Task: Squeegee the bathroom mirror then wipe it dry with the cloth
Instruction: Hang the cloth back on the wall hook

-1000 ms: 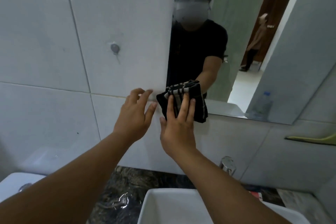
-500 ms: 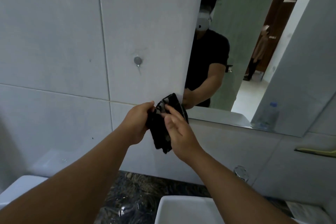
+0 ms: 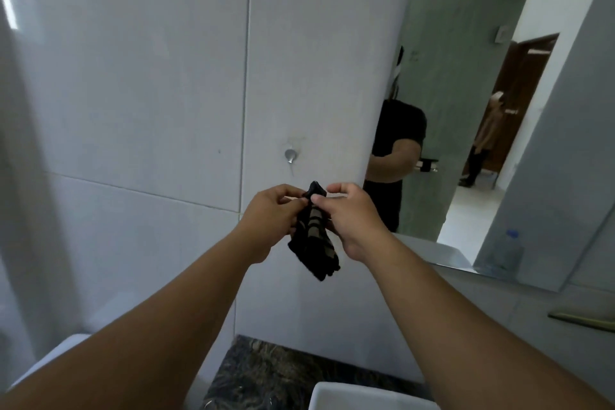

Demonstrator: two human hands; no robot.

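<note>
A dark cloth [image 3: 315,243] with pale stripes hangs folded between my two hands, in front of the tiled wall and left of the mirror [image 3: 466,116]. My left hand [image 3: 271,218] pinches its upper left edge. On the other side, my right hand [image 3: 352,218] pinches the top with thumb and fingers. The cloth is off the glass. The mirror fills the upper right and reflects a person in a black shirt and an open doorway. No squeegee is in view.
A metal stud [image 3: 290,155] sticks out of the grey wall tile above my hands. Below lie a dark marble counter [image 3: 266,373] and a white basin [image 3: 359,398]. A yellowish rail [image 3: 582,319] is at the lower right. A bottle [image 3: 509,248] shows in the mirror.
My right hand took the cloth off the mirror's lower left corner and brought it in front of the wall. My left hand closed on it. The view swung left.
</note>
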